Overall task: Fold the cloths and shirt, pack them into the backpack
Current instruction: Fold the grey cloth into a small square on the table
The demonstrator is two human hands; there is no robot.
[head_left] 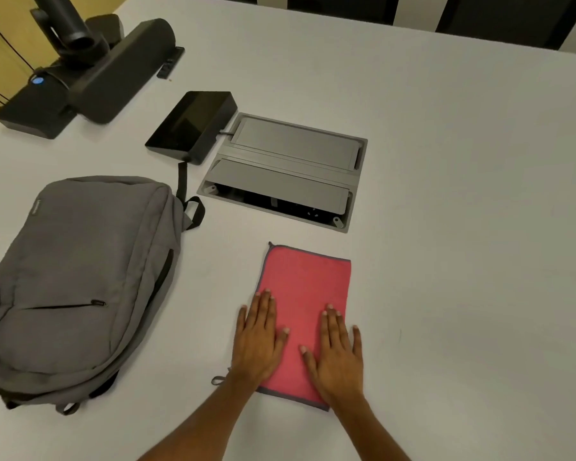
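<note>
A pink cloth with a grey hem lies folded into a narrow rectangle on the white table, near the front middle. Both of my palms press flat on its near half: my left hand over its left edge, my right hand over its right edge, fingers straight. To the left lies a grey backpack on its back with its zips shut. No shirt or other cloth is in view.
A grey cable hatch is set into the white table just beyond the cloth. A black touch panel sits at its left. A black speaker bar with camera stands at the far left corner.
</note>
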